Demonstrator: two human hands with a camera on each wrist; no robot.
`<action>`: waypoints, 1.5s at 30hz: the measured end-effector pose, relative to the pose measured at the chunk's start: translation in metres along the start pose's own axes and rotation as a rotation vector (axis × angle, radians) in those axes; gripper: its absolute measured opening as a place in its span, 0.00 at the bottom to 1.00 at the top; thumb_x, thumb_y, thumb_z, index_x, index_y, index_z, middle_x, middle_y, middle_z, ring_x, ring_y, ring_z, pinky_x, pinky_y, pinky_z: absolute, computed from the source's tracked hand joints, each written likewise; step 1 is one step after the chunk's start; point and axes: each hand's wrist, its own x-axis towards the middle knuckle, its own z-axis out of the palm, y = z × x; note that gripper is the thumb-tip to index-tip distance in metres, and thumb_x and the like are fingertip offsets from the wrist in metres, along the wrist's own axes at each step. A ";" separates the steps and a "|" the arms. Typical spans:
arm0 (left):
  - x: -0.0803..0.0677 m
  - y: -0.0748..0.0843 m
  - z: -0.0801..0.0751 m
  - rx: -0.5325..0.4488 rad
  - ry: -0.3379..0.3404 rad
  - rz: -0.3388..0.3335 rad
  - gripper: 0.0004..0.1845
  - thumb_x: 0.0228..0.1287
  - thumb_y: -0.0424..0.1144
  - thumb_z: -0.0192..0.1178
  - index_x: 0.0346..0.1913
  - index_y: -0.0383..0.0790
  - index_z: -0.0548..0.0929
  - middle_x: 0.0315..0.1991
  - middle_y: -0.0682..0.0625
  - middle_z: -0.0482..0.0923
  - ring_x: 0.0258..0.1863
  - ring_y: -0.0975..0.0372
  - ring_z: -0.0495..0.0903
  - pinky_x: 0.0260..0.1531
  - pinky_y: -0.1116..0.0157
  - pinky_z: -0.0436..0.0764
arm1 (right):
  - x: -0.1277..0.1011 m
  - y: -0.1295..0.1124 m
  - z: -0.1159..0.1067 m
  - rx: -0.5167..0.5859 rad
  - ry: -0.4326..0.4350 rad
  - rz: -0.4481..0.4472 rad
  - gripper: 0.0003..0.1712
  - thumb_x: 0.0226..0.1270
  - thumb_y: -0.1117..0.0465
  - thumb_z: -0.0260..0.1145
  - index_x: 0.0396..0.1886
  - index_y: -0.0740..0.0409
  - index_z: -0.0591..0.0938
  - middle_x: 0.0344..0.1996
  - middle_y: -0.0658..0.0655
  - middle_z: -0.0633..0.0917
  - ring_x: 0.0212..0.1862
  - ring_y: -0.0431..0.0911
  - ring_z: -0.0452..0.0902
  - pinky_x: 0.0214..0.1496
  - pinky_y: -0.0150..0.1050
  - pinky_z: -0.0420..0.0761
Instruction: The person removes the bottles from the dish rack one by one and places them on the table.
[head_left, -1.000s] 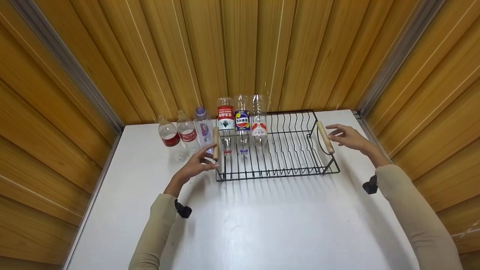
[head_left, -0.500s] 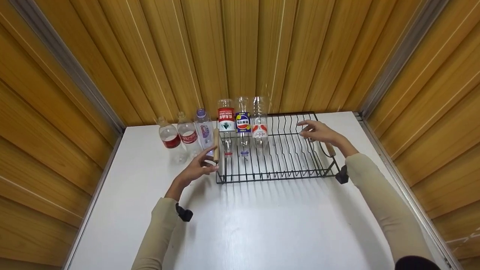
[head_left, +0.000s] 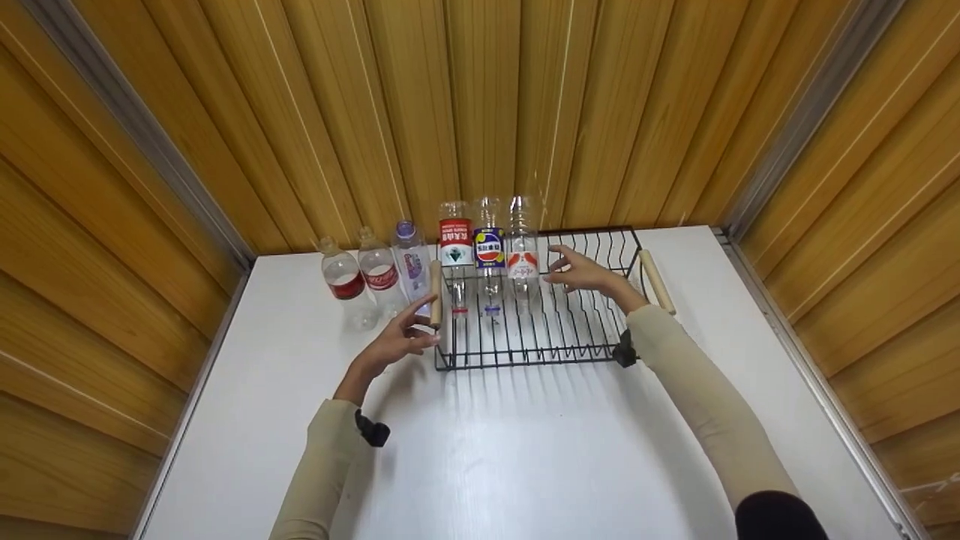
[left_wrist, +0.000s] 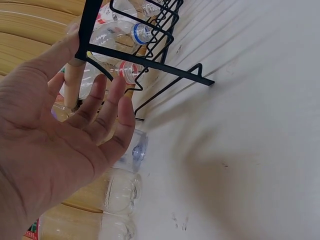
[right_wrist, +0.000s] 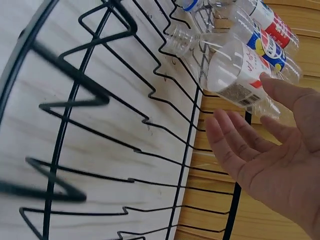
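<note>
Bottle nearest the right hand: clear plastic bottle with a red-and-white label (head_left: pixel 523 259), standing neck down in the wire rack (head_left: pixel 559 337), just ahead of the fingertips and rightmost of three upended there.
Right hand (head_left: pixel 581 274): over the rack, fingers spread and relaxed, reaching toward that bottle; in the right wrist view (right_wrist: pixel 270 150) it grasps nothing and has not quite touched.
Left hand (head_left: pixel 401 337): released, fingers straight, beside the rack's wooden handle (head_left: pixel 435 292) on its side; whether the fingertips touch the handle I cannot tell.
Neighbours: blue-labelled bottle (head_left: pixel 489 251) and red-labelled bottle (head_left: pixel 455 244) beyond it, away from the right hand; three more bottles (head_left: pixel 379 270) upright on the white table (head_left: pixel 525 450), past the left hand.
Handling, as a judgement: looks empty, so light; thin walls likely dent under a hard squeeze; smooth and a little slippery; tips easily while balanced on its neck.
Where to hold: round the labelled middle, thumb opposite fingers, then lift straight up off the wires.
</note>
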 end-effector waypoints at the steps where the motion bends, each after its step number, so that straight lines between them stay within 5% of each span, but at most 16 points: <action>1: 0.000 0.000 0.000 -0.005 -0.004 -0.001 0.46 0.66 0.37 0.69 0.81 0.59 0.57 0.67 0.34 0.71 0.56 0.50 0.80 0.58 0.40 0.79 | 0.003 -0.001 0.003 0.023 -0.001 0.017 0.46 0.78 0.61 0.60 0.82 0.63 0.43 0.72 0.78 0.63 0.69 0.70 0.69 0.68 0.61 0.76; 7: 0.001 0.001 0.003 -0.004 -0.006 -0.001 0.45 0.67 0.33 0.67 0.81 0.59 0.57 0.64 0.33 0.73 0.52 0.53 0.82 0.57 0.40 0.80 | 0.015 -0.006 0.021 0.104 0.012 0.091 0.58 0.73 0.63 0.63 0.81 0.61 0.28 0.73 0.80 0.59 0.68 0.68 0.68 0.71 0.60 0.73; 17: 0.000 0.002 0.003 -0.001 0.005 -0.007 0.45 0.68 0.33 0.66 0.81 0.59 0.56 0.65 0.31 0.72 0.52 0.54 0.82 0.55 0.42 0.81 | 0.029 -0.013 0.041 0.195 0.037 0.169 0.64 0.69 0.66 0.65 0.79 0.60 0.22 0.74 0.77 0.61 0.73 0.68 0.64 0.72 0.61 0.72; 23: -0.003 0.003 0.004 0.003 -0.002 -0.017 0.45 0.67 0.33 0.66 0.81 0.59 0.57 0.66 0.32 0.74 0.50 0.55 0.83 0.56 0.42 0.80 | 0.027 -0.009 0.041 0.240 0.022 0.221 0.64 0.70 0.64 0.67 0.81 0.57 0.26 0.66 0.70 0.71 0.56 0.54 0.76 0.69 0.54 0.76; 27: -0.004 0.006 0.003 0.003 -0.001 -0.013 0.45 0.67 0.34 0.67 0.81 0.59 0.57 0.65 0.33 0.74 0.51 0.55 0.82 0.56 0.40 0.80 | 0.024 -0.009 0.037 0.291 0.021 0.214 0.60 0.71 0.65 0.66 0.81 0.57 0.29 0.62 0.67 0.74 0.51 0.50 0.79 0.68 0.50 0.77; 33: -0.003 0.008 0.000 0.014 0.004 0.001 0.44 0.69 0.33 0.66 0.82 0.56 0.56 0.65 0.29 0.74 0.48 0.56 0.83 0.53 0.43 0.82 | 0.014 -0.008 0.024 0.382 0.001 0.192 0.57 0.74 0.66 0.64 0.81 0.59 0.30 0.66 0.75 0.71 0.68 0.66 0.73 0.74 0.53 0.73; 40: -0.004 0.010 0.001 0.012 -0.004 0.005 0.44 0.69 0.33 0.66 0.82 0.55 0.56 0.67 0.27 0.72 0.49 0.54 0.84 0.53 0.45 0.82 | -0.003 -0.007 0.015 0.501 0.061 0.134 0.54 0.74 0.68 0.62 0.81 0.58 0.33 0.50 0.61 0.76 0.44 0.45 0.84 0.72 0.51 0.75; 45: -0.005 0.007 0.002 0.010 0.002 0.003 0.44 0.69 0.32 0.65 0.82 0.56 0.56 0.66 0.27 0.72 0.47 0.57 0.84 0.53 0.43 0.81 | -0.023 -0.014 0.012 0.545 0.074 0.080 0.53 0.76 0.67 0.60 0.82 0.55 0.32 0.63 0.68 0.70 0.49 0.45 0.84 0.67 0.45 0.80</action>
